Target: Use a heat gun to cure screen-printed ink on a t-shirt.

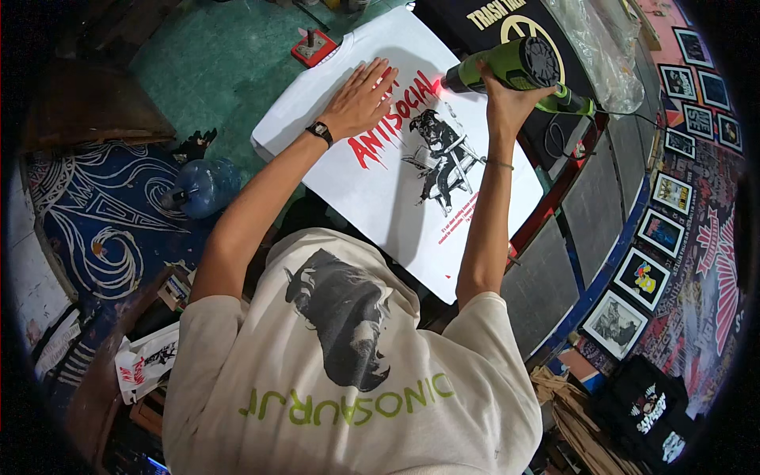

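Observation:
A white T-shirt (368, 219) lies spread flat before me, printed with red lettering and a black drawing of a seated dog-like figure. My left hand (361, 101), with a black watch at the wrist, rests flat on the shirt over part of the red lettering, fingers somewhat apart. My right hand (513, 98) is closed around a green and black heat gun (504, 65). The gun's nozzle points left, close above the end of the red lettering, where a red glow shows on the fabric. Its lower part is partly behind my hand.
A black printed shirt (469, 38) lies beyond the white one, with clear plastic sheeting (605, 59) beside it. A cable (629, 114) runs right from the heat gun. A red clamp-like block (313, 47) stands near the collar. A large blue water bottle (208, 187) is at the left.

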`<action>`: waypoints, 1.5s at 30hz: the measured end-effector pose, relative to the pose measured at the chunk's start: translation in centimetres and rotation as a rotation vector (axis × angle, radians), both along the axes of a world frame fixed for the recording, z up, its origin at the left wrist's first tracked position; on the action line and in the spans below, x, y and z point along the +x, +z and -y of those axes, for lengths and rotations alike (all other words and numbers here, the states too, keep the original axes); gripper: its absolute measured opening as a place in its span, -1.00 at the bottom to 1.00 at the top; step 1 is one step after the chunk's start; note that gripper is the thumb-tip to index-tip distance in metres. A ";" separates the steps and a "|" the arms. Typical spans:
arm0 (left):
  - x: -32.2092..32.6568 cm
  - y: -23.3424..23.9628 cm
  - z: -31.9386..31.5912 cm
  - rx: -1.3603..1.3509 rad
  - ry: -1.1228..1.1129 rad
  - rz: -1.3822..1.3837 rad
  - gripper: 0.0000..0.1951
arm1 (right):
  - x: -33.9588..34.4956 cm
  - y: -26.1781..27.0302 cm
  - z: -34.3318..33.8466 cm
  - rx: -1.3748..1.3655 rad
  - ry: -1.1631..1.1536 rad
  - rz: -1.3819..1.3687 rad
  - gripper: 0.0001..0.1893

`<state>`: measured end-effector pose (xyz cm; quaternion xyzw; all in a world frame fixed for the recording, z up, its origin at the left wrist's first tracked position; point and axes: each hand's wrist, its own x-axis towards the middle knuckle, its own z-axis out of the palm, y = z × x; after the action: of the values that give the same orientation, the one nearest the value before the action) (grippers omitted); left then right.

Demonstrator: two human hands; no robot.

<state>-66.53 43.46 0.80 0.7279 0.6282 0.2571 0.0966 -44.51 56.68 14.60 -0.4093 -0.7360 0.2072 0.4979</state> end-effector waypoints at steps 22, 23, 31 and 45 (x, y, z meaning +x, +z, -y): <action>-6.9 -0.1 5.1 0.015 0.151 0.075 -0.40 | -8.1 1.4 6.8 -0.322 0.288 -0.202 -0.11; -6.7 -0.1 5.3 0.017 0.148 0.076 -0.40 | -7.8 0.5 7.2 -0.269 0.252 -0.192 -0.14; -5.1 0.0 8.1 0.012 0.129 0.081 -0.42 | -4.1 0.1 11.0 -0.537 0.321 -0.127 0.03; -1.8 1.6 12.8 -0.037 0.039 0.153 -0.35 | 1.5 0.2 18.4 -0.675 0.162 -0.071 -0.10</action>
<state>-68.35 30.61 2.44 0.6918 0.6378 0.3020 0.1529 -43.05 38.32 14.81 -0.4836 -0.6383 0.4917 0.3418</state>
